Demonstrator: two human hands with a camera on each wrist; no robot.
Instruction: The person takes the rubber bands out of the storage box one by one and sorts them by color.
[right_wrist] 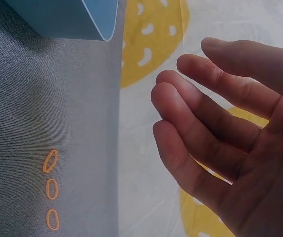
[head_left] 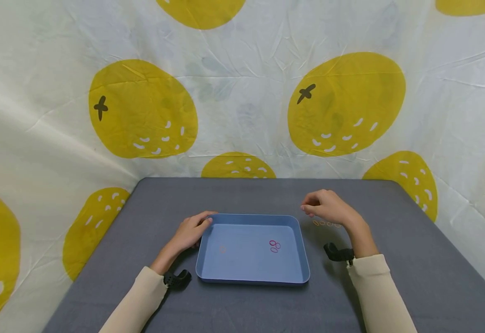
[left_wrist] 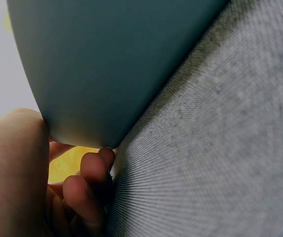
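A shallow blue tray point(head_left: 250, 273) sits on the table. My left hand point(head_left: 190, 231) holds its far left corner, thumb at the rim and the other fingers outside the wall. In the left wrist view, curled fingers point(left_wrist: 85, 197) show beside the tray's outer wall point(left_wrist: 107, 64). Inside the tray lie several small red and pink rubber bands point(head_left: 273, 243) and a faint orange one point(head_left: 223, 249). My right hand point(head_left: 329, 206) hovers beyond the tray's right side, fingers loosely bent, holding nothing. Below it, several orange rubber bands point(right_wrist: 52, 189) lie in a row on the table.
A grey cloth point(head_left: 250, 310) covers the table. Behind it and to the sides hangs a white curtain point(head_left: 246, 115) with yellow fruit prints. Black wrist devices point(head_left: 338, 253) stick out from both wrists, close above the table.
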